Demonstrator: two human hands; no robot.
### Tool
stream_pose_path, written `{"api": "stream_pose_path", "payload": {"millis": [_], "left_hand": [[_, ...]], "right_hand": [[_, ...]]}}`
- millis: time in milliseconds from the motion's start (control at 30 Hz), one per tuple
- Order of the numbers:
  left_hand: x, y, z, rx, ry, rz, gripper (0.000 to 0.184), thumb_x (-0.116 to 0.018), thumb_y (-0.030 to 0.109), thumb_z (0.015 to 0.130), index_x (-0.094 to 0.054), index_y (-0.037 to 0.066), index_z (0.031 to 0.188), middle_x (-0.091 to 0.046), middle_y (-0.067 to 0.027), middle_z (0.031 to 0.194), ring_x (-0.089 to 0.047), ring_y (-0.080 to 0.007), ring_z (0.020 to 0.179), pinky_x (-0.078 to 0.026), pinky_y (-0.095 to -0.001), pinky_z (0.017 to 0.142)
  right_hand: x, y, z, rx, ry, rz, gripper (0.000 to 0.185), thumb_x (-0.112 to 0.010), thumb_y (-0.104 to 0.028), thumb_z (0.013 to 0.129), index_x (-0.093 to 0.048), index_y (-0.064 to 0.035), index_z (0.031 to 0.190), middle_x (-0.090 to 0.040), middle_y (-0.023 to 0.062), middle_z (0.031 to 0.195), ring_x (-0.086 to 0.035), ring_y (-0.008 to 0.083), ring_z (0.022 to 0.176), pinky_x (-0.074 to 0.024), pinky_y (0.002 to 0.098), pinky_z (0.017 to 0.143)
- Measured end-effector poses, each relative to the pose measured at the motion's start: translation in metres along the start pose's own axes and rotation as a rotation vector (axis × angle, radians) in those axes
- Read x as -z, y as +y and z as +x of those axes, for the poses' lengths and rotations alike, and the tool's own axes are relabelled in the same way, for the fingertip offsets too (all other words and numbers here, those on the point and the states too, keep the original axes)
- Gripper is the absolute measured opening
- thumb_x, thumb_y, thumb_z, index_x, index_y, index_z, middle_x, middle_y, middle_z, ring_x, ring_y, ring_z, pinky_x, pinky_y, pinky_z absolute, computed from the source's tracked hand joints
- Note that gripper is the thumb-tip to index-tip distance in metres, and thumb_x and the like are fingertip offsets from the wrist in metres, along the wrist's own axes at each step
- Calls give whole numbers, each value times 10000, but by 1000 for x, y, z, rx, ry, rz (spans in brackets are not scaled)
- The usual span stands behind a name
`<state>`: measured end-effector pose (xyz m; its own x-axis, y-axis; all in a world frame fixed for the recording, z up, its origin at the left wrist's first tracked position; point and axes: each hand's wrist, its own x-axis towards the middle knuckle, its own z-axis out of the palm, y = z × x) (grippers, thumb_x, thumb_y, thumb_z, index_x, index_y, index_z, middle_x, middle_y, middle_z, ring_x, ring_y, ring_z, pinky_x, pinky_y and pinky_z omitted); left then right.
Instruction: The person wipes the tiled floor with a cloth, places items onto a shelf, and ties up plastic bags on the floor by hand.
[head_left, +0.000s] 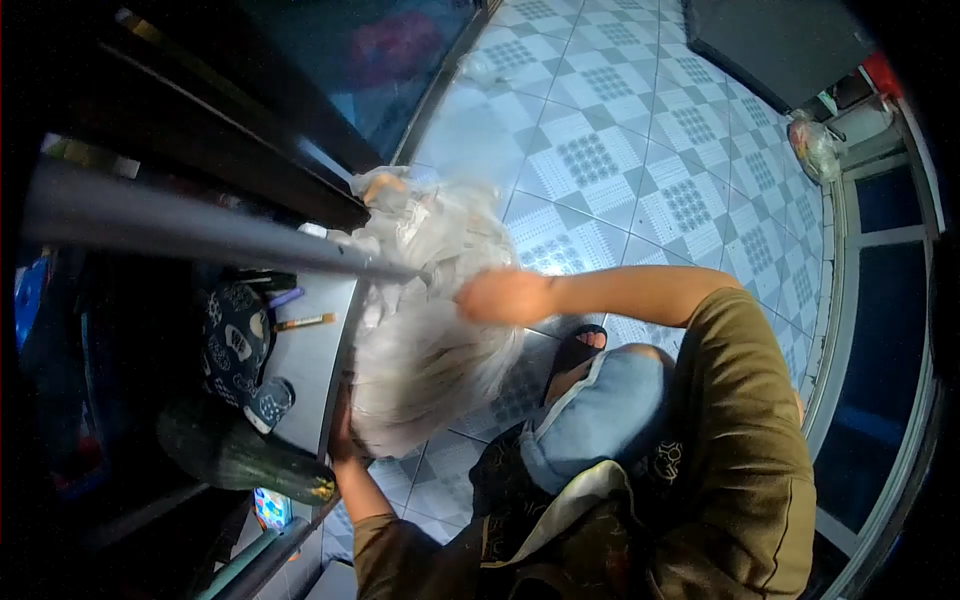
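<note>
A large, pale bundle of thin plastic or cloth (430,350) hangs beside the edge of a grey shelf (310,350), partly blurred. My right hand (505,297) is closed at the bundle's right side; motion blur hides what its fingers hold. Low on the bundle's left side, next to the shelf edge, is my left hand (343,430), its fingers mostly hidden behind the shelf and bundle. A grey pole (230,235) crosses in front, ending near the bundle.
On the shelf side lie a dark green gourd (240,455), a patterned dark pouch (237,335) and a small brown stick (305,321). Tiled floor (590,160) spreads beyond. A plastic bag (815,150) sits by the glazed frame at right.
</note>
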<state>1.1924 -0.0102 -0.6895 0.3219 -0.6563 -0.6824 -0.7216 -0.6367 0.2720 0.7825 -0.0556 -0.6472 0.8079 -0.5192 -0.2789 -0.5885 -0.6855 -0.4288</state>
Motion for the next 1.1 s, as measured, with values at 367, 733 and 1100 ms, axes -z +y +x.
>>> {"api": "stream_pose_path", "payload": {"millis": [367, 733, 1100], "left_hand": [[19, -52, -19, 87, 99, -197, 548, -582, 328, 810, -489, -67, 1179, -559, -261, 1097, -533, -383, 998, -407, -456, 878], [14, -60, -6, 70, 164, -253, 507, -577, 298, 814, -503, -65, 1160, -575, -259, 1057, -554, -386, 942, -426, -458, 832], [8, -42, 23, -34, 255, -382, 466, -572, 268, 818, -516, -64, 1141, -592, -257, 1016, -574, -389, 885, -445, -459, 787]], "right_hand": [[-104, 147, 161, -493, -48, -531, 760, -570, -263, 825, -128, -351, 1437, 45, 41, 1519, -144, 373, 1360, -287, 635, 958], [-147, 96, 53, -481, 109, 381, 357, -614, -319, 753, -651, 30, 817, -628, 235, 767, -624, 338, 779, -494, 387, 724], [-37, -88, 64, -358, 305, 1669, 410, -612, -266, 799, -587, 15, 1096, -637, 88, 940, -565, 153, 838, -469, 330, 737]]}}
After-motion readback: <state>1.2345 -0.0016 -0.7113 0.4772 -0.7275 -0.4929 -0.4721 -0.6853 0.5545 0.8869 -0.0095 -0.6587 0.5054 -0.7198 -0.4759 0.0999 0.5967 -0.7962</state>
